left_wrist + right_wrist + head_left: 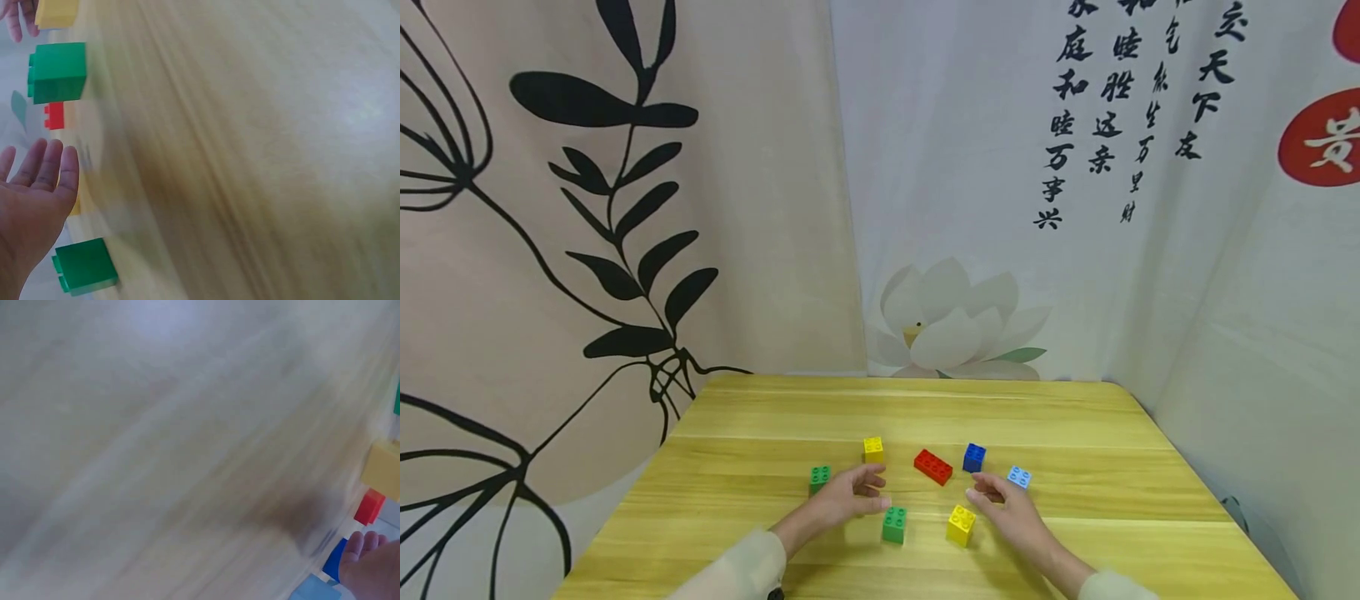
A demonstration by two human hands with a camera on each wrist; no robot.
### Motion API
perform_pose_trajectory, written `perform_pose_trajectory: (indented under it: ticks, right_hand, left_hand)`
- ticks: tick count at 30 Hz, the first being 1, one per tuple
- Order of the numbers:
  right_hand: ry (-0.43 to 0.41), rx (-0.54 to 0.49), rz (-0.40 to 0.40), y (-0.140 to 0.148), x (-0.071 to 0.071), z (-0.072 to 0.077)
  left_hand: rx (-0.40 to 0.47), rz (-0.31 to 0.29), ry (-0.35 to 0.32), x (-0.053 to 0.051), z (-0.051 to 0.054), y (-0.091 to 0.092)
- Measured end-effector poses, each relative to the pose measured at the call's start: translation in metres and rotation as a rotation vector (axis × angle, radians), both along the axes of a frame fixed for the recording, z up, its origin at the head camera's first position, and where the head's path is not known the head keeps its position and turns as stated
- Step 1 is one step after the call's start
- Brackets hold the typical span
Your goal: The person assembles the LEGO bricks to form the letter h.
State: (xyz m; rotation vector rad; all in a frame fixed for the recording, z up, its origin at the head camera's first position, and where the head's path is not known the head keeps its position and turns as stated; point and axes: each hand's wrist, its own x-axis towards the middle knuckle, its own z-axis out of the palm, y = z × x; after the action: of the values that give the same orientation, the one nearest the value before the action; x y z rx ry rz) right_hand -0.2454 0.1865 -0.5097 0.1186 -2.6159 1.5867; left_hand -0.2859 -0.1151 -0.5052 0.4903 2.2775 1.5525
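My left hand (852, 492) hovers between two green bricks, its fingers loosely extended and nothing in them. The nearer green brick (893, 525) stands just below its thumb; the other green brick (820, 477) is partly hidden behind the hand. A yellow brick (873, 450) sits beyond its fingertips. Over on the right, my right hand (1009, 505) has slightly bent fingers and holds nothing. Closest to it are a dark blue brick (974, 457), a light blue brick (1019, 477) and a second yellow brick (961, 525). A longer red brick (932, 467) lies between the hands.
All the bricks rest on a wooden table (760, 417) with rounded far corners. Behind it hangs a printed cloth (775, 208) with dark leaves, a lotus and lettering. Another pale cloth (1247, 333) borders the right side.
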Motion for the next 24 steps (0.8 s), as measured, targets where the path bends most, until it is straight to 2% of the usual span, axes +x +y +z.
perform_pose_trajectory:
  ticks: [8, 15, 19, 24]
  right_hand:
    - [-0.062, -0.033, 0.044, 0.001, 0.012, -0.004]
    - [-0.091, -0.027, 0.109, 0.002, 0.016, -0.012]
    - [-0.111, 0.001, 0.104, 0.003, 0.016, -0.017]
    - [-0.135, 0.032, 0.083, 0.004, 0.015, -0.02]
  left_hand:
    - [0.015, -0.048, -0.016, 0.005, -0.006, -0.001]
    - [0.01, -0.059, -0.03, 0.007, -0.013, -0.002]
    - [0.014, -0.053, -0.053, 0.009, -0.015, -0.001]
    - [0.023, -0.051, -0.047, 0.012, -0.016, -0.001]
